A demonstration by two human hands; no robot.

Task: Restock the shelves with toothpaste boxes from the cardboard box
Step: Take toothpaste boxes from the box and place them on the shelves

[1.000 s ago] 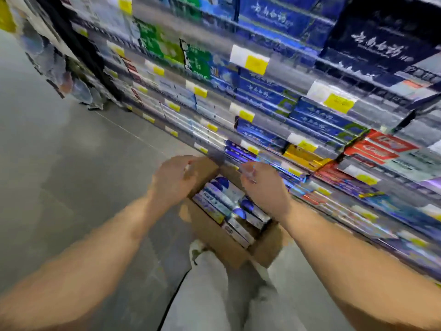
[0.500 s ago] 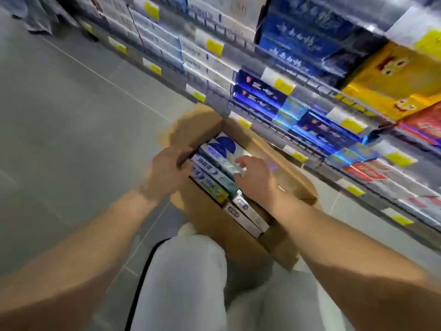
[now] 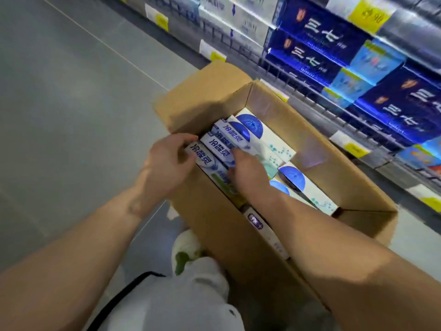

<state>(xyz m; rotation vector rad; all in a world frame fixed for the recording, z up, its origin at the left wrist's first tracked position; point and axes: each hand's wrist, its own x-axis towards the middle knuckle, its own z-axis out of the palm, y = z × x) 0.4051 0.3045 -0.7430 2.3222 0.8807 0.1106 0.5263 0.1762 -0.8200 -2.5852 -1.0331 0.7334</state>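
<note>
An open cardboard box (image 3: pixel 214 225) stands on the floor in front of the shelves, flaps spread. Inside lie several white and blue toothpaste boxes (image 3: pixel 260 137) packed side by side. My left hand (image 3: pixel 167 161) curls its fingers over the end of the nearest toothpaste box (image 3: pixel 202 157) at the box's left wall. My right hand (image 3: pixel 245 170) reaches into the carton, fingers dug down between the front toothpaste boxes and gripping them. The fingertips of both hands are partly hidden among the packs.
Shelves (image 3: pixel 307 89) with dark blue toothpaste packs (image 3: pixel 317 37) and yellow price tags (image 3: pixel 365 13) run along the right, just behind the carton. Grey tiled floor (image 3: pixel 71 103) lies to the left. My white trouser leg (image 3: pixel 181 304) and shoe (image 3: pixel 188 249) are below the carton.
My head has dropped closer to the carton. Both hands moved from the flaps down onto the front toothpaste boxes, and the right hand shifted left toward the near row.
</note>
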